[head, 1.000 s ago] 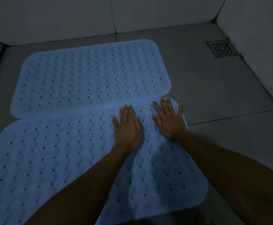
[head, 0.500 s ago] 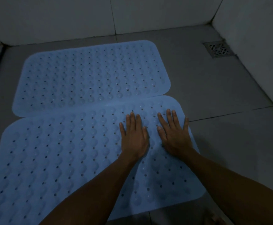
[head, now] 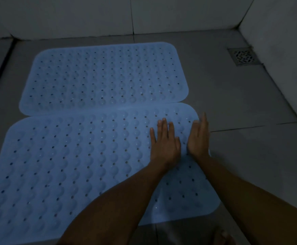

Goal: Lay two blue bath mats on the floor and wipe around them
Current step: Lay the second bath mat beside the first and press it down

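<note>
Two light blue perforated bath mats lie flat on the grey tiled floor, long edges touching. The far mat (head: 103, 78) sits near the back wall. The near mat (head: 70, 165) spreads toward me. My left hand (head: 164, 143) lies palm down on the near mat's right part, fingers apart. My right hand (head: 199, 137) is turned on its edge at the mat's right border, fingers straight and together, holding nothing.
A square metal floor drain (head: 244, 56) sits in the far right corner. Tiled walls (head: 91, 15) close the back and right sides. Bare grey floor (head: 250, 156) lies to the right of the mats. Toes (head: 222, 236) show at the bottom edge.
Both hands have slid right across the near mat. My right hand went from flat on the mat to tilted on its edge at the right border.
</note>
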